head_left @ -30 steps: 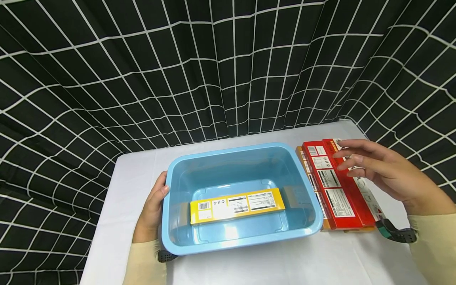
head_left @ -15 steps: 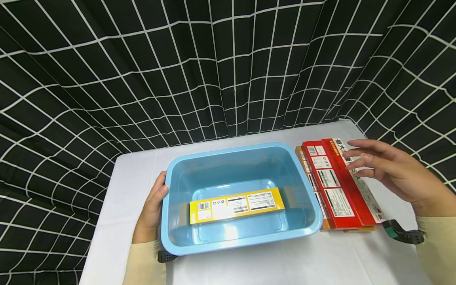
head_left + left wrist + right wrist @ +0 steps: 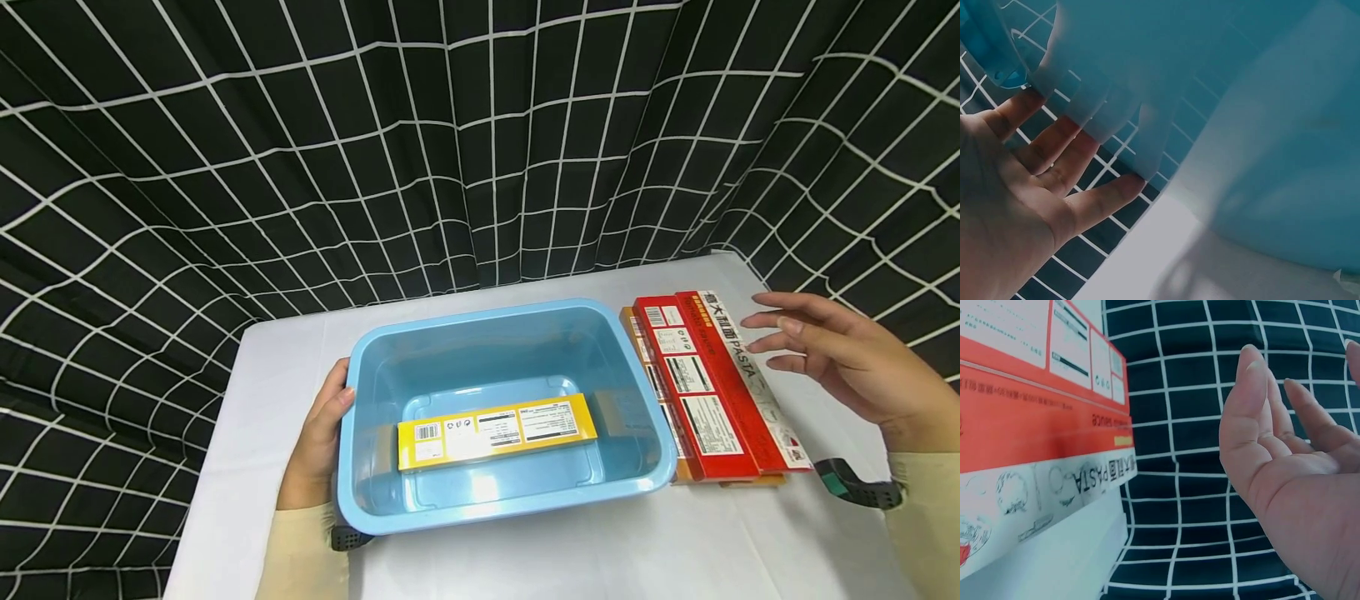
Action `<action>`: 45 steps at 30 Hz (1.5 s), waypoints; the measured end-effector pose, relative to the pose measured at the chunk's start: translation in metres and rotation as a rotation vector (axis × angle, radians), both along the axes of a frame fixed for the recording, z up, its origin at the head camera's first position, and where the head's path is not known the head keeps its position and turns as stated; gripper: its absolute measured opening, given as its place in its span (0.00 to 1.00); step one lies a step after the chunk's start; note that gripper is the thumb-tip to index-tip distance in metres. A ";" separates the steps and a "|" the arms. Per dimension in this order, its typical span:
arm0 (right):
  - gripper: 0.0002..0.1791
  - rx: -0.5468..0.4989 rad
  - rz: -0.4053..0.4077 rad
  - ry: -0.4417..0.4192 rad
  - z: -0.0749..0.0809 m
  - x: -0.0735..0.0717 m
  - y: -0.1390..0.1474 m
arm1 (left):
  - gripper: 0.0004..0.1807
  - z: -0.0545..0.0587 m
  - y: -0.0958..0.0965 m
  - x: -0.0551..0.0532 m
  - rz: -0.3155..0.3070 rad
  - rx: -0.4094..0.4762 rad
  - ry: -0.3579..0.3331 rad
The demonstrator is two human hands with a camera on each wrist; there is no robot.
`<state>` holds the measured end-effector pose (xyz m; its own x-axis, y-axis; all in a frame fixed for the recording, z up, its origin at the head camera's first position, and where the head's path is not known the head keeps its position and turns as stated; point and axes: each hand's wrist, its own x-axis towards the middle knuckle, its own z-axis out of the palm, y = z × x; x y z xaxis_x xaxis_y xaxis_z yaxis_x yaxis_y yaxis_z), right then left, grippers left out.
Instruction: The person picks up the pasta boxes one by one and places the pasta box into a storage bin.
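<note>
Resting in one blue tub, one yellow box, two boxes outside

This looks like a staged recording booth rather than a lived-in room. A black curtain printed with a white grid hangs in folds across the whole upper part of the head view and wraps round both sides, closing off everything behind. At the lower centre stands a small table under a plain white cover. On it sit only a few props: a blue plastic tub and boxed pasta packs at the right.
</note>
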<state>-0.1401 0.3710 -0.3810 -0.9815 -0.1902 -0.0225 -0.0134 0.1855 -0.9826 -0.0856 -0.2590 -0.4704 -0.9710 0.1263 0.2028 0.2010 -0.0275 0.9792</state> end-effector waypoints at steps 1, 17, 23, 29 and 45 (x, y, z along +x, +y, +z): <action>0.24 -0.009 -0.001 -0.003 -0.001 0.000 0.001 | 0.30 0.000 0.000 0.000 0.001 0.001 -0.004; 0.24 -0.110 0.003 -0.057 -0.018 -0.003 0.023 | 0.29 -0.001 -0.001 0.000 -0.004 0.009 -0.030; 0.25 -0.181 0.055 -0.084 -0.031 -0.006 0.035 | 0.29 -0.001 -0.001 0.000 -0.001 0.016 -0.038; 0.24 -0.201 0.060 -0.124 -0.043 -0.005 0.045 | 0.29 0.000 -0.001 0.001 0.001 0.016 -0.048; 0.22 -0.193 -0.025 -0.215 -0.062 -0.004 0.058 | 0.30 -0.001 0.000 0.001 0.001 0.033 -0.057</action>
